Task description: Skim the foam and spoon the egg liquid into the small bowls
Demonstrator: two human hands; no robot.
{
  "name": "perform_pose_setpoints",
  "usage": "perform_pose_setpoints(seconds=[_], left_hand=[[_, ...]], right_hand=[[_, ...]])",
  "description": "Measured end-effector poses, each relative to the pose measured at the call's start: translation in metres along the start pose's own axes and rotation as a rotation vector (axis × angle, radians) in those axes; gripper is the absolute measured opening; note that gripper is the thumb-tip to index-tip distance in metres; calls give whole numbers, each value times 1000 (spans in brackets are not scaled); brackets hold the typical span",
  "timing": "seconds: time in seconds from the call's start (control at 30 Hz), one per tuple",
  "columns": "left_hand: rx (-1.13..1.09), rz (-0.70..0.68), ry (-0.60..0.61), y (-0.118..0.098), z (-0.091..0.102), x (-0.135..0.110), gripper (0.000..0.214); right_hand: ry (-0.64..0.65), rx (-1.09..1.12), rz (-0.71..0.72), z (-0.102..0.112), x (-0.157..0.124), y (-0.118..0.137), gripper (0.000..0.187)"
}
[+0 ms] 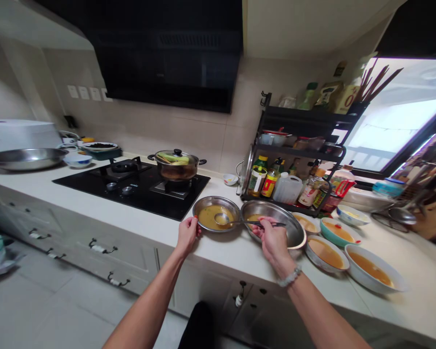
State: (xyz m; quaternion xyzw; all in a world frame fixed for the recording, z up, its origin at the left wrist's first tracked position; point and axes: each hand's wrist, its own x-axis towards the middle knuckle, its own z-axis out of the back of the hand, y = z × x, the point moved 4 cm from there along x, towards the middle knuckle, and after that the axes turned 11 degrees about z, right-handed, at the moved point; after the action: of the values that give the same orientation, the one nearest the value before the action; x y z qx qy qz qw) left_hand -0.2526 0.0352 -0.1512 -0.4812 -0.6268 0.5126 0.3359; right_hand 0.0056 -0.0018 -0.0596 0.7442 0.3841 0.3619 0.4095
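My left hand (188,235) pinches the near left rim of a shallow metal bowl (218,199) holding yellowish-brown liquid with small bits in it. The handle of a ladle (222,219) is in my closed right hand (275,242), and the ladle's cup sits in the liquid of that left bowl. Beneath my right hand stands a second, larger metal bowl (293,229), its rim close against the first, with some similar liquid at its left side. Part of that liquid is hidden by my fingers and the ladle handle.
Several liquid-filled bowls, including a teal bowl (324,234) and a large white bowl (394,287), crowd the right. A lidded pot (177,169) stands on the black cooktop (138,198). Behind, a black rack (298,154) carries bottles. A wide metal pan (25,159) lies far left.
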Motion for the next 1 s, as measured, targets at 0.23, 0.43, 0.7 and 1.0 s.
perform_pose_setpoints(seconds=[0.23, 0.43, 0.7, 1.0], left_hand=[[9, -21, 20, -2, 0, -3, 32], [21, -28, -2, -1, 1, -1, 32], [23, -28, -2, -1, 1, -1, 31], [-1, -20, 1, 0, 1, 1, 31]], right_hand=[[-18, -14, 104, 12, 14, 27, 24], [-95, -62, 195, 46, 37, 45, 21], [40, -534, 448, 86, 28, 50, 22], [569, -884, 1186, 81, -10, 55, 15]])
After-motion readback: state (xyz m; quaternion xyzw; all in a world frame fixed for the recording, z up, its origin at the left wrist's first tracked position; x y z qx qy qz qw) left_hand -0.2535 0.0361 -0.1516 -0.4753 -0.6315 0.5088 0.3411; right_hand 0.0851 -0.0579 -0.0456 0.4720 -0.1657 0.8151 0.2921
